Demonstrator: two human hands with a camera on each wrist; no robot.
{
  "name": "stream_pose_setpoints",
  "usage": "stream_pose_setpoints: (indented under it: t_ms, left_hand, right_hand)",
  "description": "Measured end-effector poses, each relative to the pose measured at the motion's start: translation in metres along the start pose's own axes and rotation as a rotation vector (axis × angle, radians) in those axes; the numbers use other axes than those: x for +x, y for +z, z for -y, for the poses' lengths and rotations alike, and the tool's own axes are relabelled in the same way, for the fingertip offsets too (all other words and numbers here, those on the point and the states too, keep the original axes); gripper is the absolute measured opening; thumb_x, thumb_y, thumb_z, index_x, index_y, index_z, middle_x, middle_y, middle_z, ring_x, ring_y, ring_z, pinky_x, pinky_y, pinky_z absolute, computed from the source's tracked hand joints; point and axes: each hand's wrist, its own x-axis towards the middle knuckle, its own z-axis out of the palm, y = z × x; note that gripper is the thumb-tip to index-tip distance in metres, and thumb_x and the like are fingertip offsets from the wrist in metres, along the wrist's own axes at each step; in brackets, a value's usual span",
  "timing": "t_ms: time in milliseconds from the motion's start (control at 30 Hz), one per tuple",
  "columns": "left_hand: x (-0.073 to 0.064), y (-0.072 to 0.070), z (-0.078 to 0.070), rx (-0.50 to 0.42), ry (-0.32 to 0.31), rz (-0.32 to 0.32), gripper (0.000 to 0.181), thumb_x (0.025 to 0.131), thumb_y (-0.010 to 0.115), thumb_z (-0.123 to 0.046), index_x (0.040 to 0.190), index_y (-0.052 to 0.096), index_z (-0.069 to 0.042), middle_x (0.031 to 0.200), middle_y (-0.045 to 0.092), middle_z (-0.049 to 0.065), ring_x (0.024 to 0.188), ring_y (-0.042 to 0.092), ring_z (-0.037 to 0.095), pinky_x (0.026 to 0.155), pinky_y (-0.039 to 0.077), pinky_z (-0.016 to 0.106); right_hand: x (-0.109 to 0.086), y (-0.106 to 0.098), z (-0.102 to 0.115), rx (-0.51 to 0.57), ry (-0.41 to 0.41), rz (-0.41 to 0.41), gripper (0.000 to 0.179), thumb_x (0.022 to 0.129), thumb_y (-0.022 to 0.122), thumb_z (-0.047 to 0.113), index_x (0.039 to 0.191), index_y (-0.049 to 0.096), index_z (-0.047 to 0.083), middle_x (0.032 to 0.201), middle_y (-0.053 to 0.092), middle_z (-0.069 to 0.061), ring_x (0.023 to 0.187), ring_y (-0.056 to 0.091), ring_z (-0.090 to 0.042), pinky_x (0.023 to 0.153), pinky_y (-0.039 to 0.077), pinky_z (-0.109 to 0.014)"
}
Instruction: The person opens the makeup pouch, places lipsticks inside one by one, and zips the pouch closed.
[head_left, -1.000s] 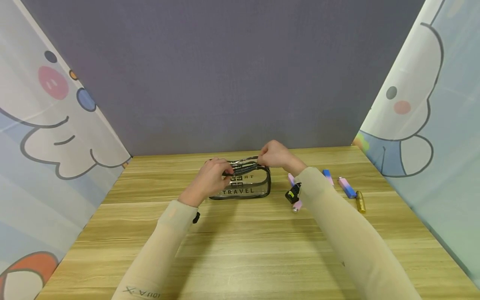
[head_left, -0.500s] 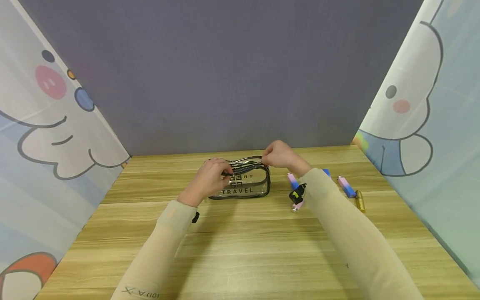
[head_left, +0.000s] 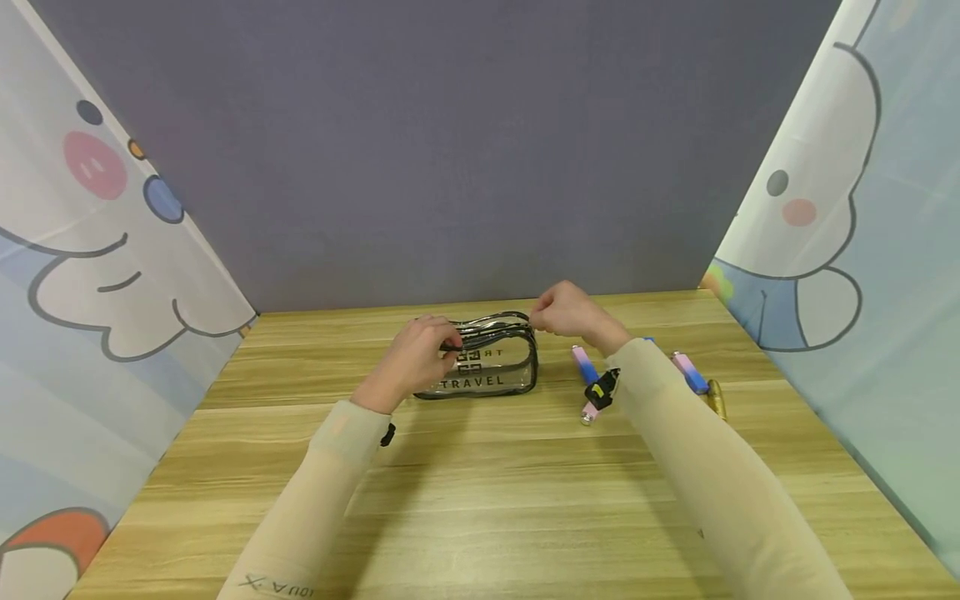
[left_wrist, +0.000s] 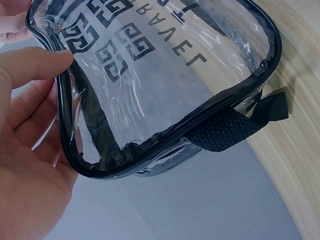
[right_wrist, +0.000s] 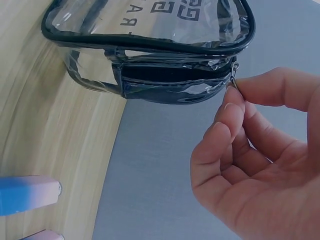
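Note:
A clear plastic travel pouch (head_left: 491, 375) with black piping and the printed word TRAVEL stands on the wooden table. At its top left edge, my left hand (head_left: 420, 354) pinches the black-edged rim; the thumb (left_wrist: 55, 62) presses on the clear front in the left wrist view. My right hand (head_left: 573, 312) is at the top right corner, with thumb and fingertips pinching the small metal zipper pull (right_wrist: 234, 75). A black strap (left_wrist: 225, 132) loops from the pouch's end in the left wrist view.
Pink-and-blue tubes (head_left: 690, 372) lie right of the pouch, some partly hidden by the right sleeve (head_left: 675, 433). Beside them is a gold tube (head_left: 716, 402). A grey panel (head_left: 480, 167) rises behind the wooden table (head_left: 480, 500), with printed curtains (head_left: 840, 192) at both sides.
My right hand has moved slightly to the right with the zipper pull, out to the pouch's right corner. The left hand keeps its hold on the pouch's rim.

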Motion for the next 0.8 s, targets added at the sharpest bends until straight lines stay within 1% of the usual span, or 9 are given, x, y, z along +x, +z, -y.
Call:
stream_pose_setpoints:
  t_ms: [267,367,533,633,800]
  left_hand:
    - [0.000,0.001,0.001,0.007,0.004,-0.003,0.012,0.086,0.076,0.000,0.096,0.075,-0.006,0.096,0.070,0.004,0.092,0.065,0.023,0.090,0.051,0.043]
    - [0.001,0.001,0.001,0.007,0.002,0.001,0.012,0.086,0.076,-0.001,0.096,0.075,-0.006,0.096,0.070,0.004,0.092,0.064,0.023,0.089,0.051,0.043]
    - [0.000,0.001,0.002,0.011,-0.004,0.006,0.012,0.086,0.076,-0.001,0.096,0.075,-0.006,0.096,0.071,0.004,0.092,0.064,0.023,0.090,0.051,0.043]
    - [0.000,0.001,0.002,0.015,-0.004,0.005,0.012,0.086,0.076,-0.001,0.096,0.075,-0.007,0.096,0.071,0.004,0.092,0.064,0.023,0.090,0.051,0.044]
    - [0.000,0.001,0.002,0.023,-0.002,0.005,0.012,0.086,0.077,-0.002,0.097,0.075,-0.007,0.096,0.071,0.003,0.092,0.064,0.023,0.090,0.051,0.043]
  right_hand:
    - [0.002,0.000,-0.005,-0.017,-0.013,-0.018,0.026,0.082,0.057,0.006,0.097,0.076,-0.002,0.083,0.065,-0.006,0.065,0.049,-0.015,0.058,0.039,-0.028]
    - [0.001,-0.001,-0.006,-0.014,-0.008,-0.020,0.023,0.080,0.057,0.005,0.092,0.076,-0.001,0.078,0.064,-0.004,0.065,0.051,-0.014,0.059,0.040,-0.028]
    - [-0.001,-0.001,-0.008,0.007,0.010,0.000,0.016,0.079,0.056,0.003,0.077,0.072,0.005,0.070,0.060,-0.002,0.062,0.048,-0.014,0.059,0.039,-0.028]
    - [-0.001,0.000,-0.009,0.010,0.009,0.006,0.015,0.080,0.056,0.003,0.075,0.070,0.006,0.070,0.059,-0.003,0.062,0.048,-0.015,0.059,0.039,-0.028]
    - [-0.001,0.001,-0.013,0.016,0.007,0.008,0.014,0.080,0.057,0.003,0.081,0.071,0.002,0.073,0.060,-0.004,0.062,0.048,-0.014,0.059,0.040,-0.028]
